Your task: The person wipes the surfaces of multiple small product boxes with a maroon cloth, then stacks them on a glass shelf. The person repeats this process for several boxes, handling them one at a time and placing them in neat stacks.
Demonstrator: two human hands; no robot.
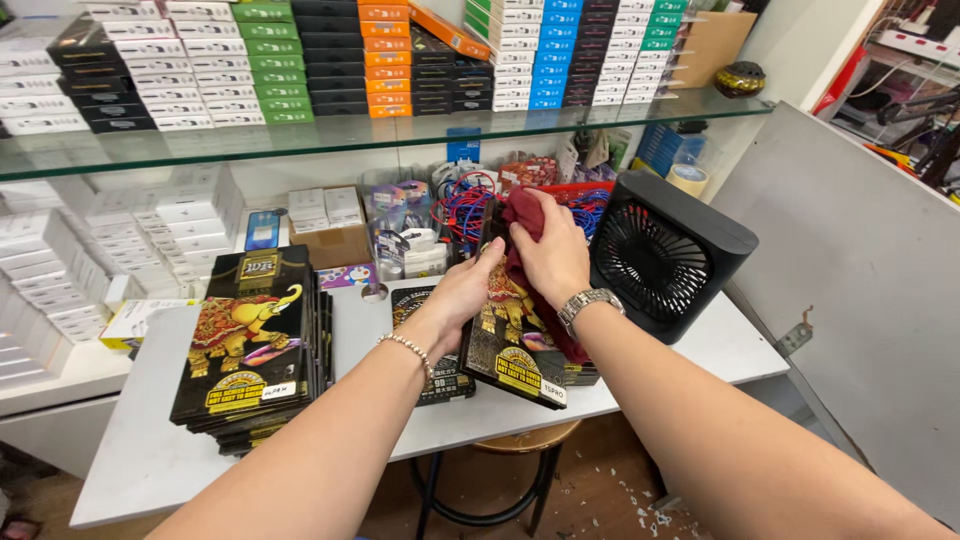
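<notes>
Left hand: your left hand [468, 290] grips the flat black packet with gold elephant print [512, 335], steadying it upright.
Right hand: your right hand [548, 255] presses a dark red cloth [522, 215] on it, wiping.
Nearby: 1 pile of similar black packets [250, 345] lies on the white tabletop [140, 455].

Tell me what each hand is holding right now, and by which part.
The left hand grips the black elephant-print box by its upper left edge, propping it tilted. The right hand presses a dark red cloth, bunched in its palm, against the box's top.
</notes>
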